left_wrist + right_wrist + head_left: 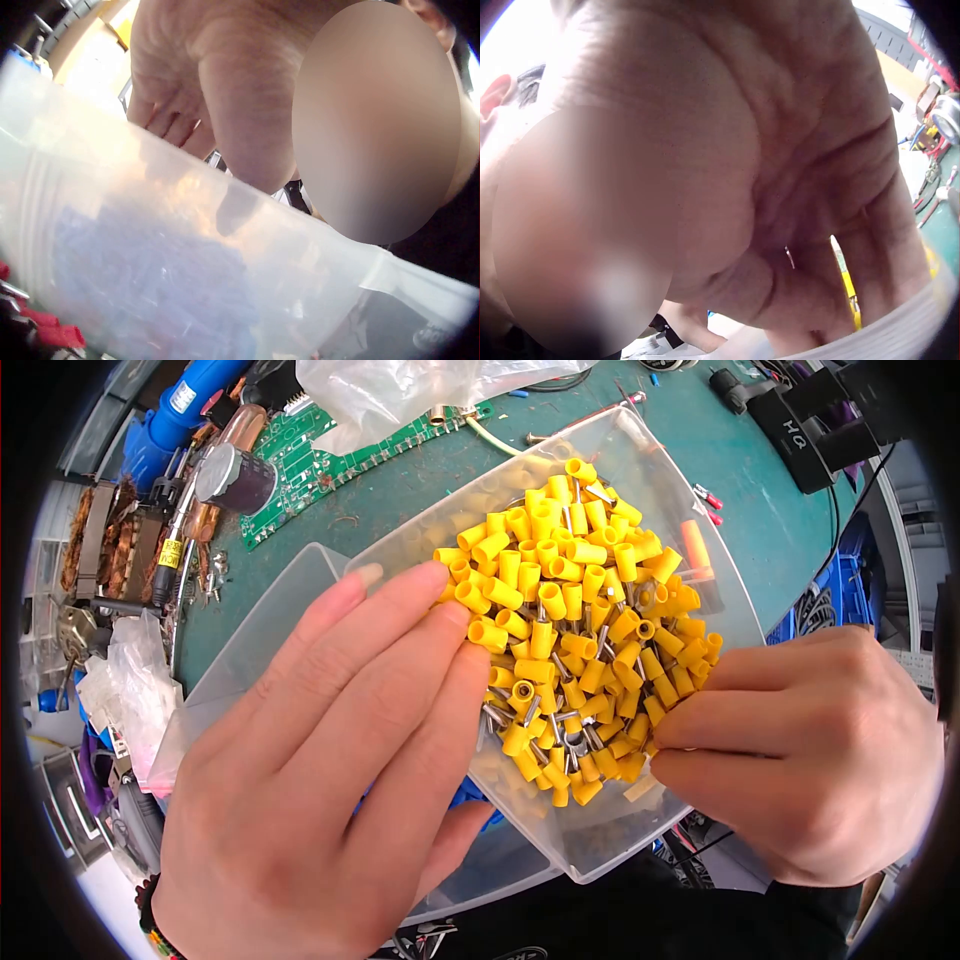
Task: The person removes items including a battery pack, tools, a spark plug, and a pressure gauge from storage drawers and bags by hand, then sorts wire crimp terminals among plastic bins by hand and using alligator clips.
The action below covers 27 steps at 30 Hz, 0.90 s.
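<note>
A clear plastic bin [605, 840] holds a heap of yellow ferrules [541, 635], short sleeves with bare metal tubes. My left hand [330, 750] lies over the bin's left side, fingers straight and together, fingertips at the edge of the heap. From the right, my right hand [815, 750] reaches over the bin's rim with bent fingers, its fingertips down among the ferrules. Its thumb is hidden in the head view, and I cannot tell whether it pinches any ferrule. Yellow and metal show through a gap between its fingers in the right wrist view.
Under my left hand, a second clear bin [150, 180] contains small blue pieces [157, 285]. Red-sleeved terminals [60, 334] lie beside it. On the green mat [400, 515] are a green circuit board [350, 470], a plastic bag [385, 395] and a capped jar [235, 477].
</note>
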Motion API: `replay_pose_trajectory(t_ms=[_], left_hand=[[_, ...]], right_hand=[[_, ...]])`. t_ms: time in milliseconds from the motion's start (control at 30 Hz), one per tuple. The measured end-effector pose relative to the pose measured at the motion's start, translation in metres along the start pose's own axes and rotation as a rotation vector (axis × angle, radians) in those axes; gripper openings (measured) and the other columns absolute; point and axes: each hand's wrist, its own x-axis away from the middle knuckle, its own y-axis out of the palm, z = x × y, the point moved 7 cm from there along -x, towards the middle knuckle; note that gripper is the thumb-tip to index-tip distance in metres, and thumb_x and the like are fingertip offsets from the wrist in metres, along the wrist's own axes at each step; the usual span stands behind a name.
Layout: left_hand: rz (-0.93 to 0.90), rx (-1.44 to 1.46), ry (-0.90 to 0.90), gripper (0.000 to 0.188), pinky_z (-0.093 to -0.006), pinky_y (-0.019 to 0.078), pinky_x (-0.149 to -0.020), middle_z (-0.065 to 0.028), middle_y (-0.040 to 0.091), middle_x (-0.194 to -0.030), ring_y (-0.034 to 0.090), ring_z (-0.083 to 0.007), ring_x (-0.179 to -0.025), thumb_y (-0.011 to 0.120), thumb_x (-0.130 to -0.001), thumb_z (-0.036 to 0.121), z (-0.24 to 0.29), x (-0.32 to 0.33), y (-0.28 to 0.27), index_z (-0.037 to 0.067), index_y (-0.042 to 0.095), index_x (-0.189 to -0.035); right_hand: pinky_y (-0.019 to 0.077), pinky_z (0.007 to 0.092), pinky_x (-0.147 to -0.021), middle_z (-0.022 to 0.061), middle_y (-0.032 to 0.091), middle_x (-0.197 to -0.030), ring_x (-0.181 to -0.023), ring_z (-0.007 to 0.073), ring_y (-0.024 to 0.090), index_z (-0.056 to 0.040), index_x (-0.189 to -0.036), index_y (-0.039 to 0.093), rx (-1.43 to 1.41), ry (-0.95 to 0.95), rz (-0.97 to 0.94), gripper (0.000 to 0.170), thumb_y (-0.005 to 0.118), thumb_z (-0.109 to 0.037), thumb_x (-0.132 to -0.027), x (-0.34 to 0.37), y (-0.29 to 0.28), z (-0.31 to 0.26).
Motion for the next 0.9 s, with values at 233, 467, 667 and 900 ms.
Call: replay_pose_trajectory(t_ms=[233,467,667,900], left_hand=[[0.027,0.009,0.013,0.057,-0.0563,0.0431,-0.100,-0.0210,0.060,-0.120,0.055,-0.0432,-0.118,0.077,-0.065,0.015,-0.001,0.001,0.001,-0.006,0.060,-0.115],[0.013,-0.017,-0.022,0.058,-0.0565,0.0410,-0.101,-0.0220,0.059,-0.122,0.053,-0.0438,-0.120,0.077,-0.063,0.013,0.001,0.000,-0.001,-0.006,0.060,-0.116],[0.110,-0.122,0.420,0.050,-0.0463,0.0441,-0.100,-0.0194,0.059,-0.120,0.055,-0.0365,-0.118,0.077,-0.069,0.006,-0.023,0.013,0.014,-0.007,0.060,-0.114],[0.032,0.041,-0.020,0.057,-0.0580,0.0384,-0.103,-0.0228,0.059,-0.121,0.053,-0.0438,-0.121,0.075,-0.062,0.011,-0.014,0.003,0.007,-0.007,0.062,-0.114]], right_hand=[[0.0548,0.0374,-0.065,0.0242,0.065,-0.091,-0.069,0.0341,0.065,0.0084,-0.091,0.067,-0.197,-0.138,0.226,0.023,0.057,-0.011,-0.083,-0.007,-0.004,0.005],[0.0545,0.0390,-0.068,0.0271,0.065,-0.099,-0.075,0.0360,0.065,0.0112,-0.095,0.064,-0.337,-0.389,0.536,0.040,0.042,-0.022,-0.099,-0.010,-0.007,0.025],[0.0535,0.0374,-0.069,0.0252,0.063,-0.100,-0.079,0.0359,0.064,0.0093,-0.096,0.064,-0.239,-0.182,0.265,0.023,0.056,-0.009,-0.086,-0.007,-0.020,0.019],[0.0532,0.0369,-0.069,0.0240,0.062,-0.099,-0.081,0.0363,0.063,0.0084,-0.097,0.064,-0.134,-0.007,-0.025,0.024,0.060,-0.004,-0.077,-0.011,-0.002,0.011]])
